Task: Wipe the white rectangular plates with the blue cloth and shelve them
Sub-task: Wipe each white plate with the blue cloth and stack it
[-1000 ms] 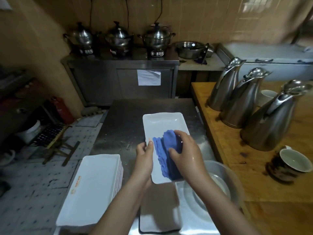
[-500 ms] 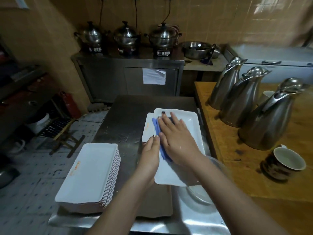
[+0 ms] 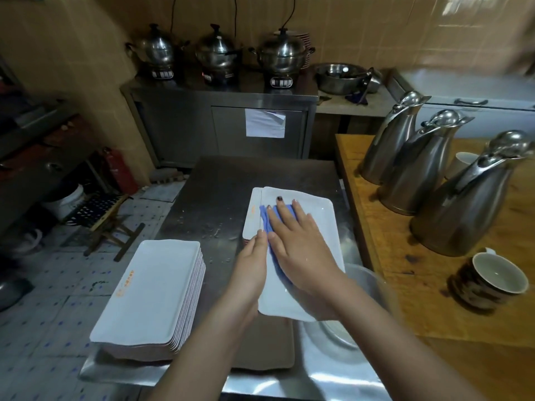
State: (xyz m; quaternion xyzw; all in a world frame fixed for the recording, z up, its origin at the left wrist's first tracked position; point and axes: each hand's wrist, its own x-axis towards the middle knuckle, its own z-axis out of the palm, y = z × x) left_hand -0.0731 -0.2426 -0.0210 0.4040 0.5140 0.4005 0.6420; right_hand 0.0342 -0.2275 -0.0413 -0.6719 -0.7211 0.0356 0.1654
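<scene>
Steel surface (image 3: 220, 192) fills the middle of a dim kitchen with tan wall tiles, and a wooden surface (image 3: 405, 285) with three metal jugs (image 3: 463, 204) sits beside it on the right.

Over the steel I hold one white plate (image 3: 318, 227). Its long side points away from me. My left hand (image 3: 252, 264) grips its left edge, thumb on the rim. My right hand (image 3: 298, 247) lies flat with straight fingers and presses the blue cloth (image 3: 265, 217) onto the plate — only a strip of blue shows past the fingers. A second plate (image 3: 254, 215) peeks out under the far left corner.

The stack of plates (image 3: 150, 287) sits to the left, near the front edge, also with its long side pointing away. I think the left hand is the nearer one to it. I cannot pick out a shelf for the plates.

Orange print (image 3: 124, 282) marks the top plate of the stack, but it is too small to read. A paper sheet (image 3: 265, 123) hangs on the cabinet door (image 3: 225, 134) — I can read no words on it.
</scene>
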